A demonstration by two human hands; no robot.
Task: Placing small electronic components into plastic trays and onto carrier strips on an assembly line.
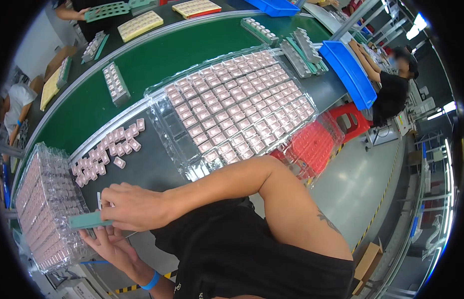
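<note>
In front of the stacked trays at the left, my right hand (137, 205) pinches a flat green strip (87, 220) between thumb and fingers. Under that strip, my left hand (113, 249) has its fingertips against the lower side, holding it from below; a blue band circles the wrist. A thin pale edge shows beside my right fingers, too little of it to name. Just beyond my hands, many small pink-white square pieces (106, 149) lie loose on the dark table. A clear plastic tray (162, 130) filled with rows of like pieces sits to the right.
A tall stack of filled clear trays (42, 209) stands at the left. A green conveyor belt (157, 65) runs behind, carrying a grey block of pieces (115, 83). Blue bins (347, 74), a red stool (352, 119) and grey-green fixtures (299, 55) are at the right. Co-workers sit beyond.
</note>
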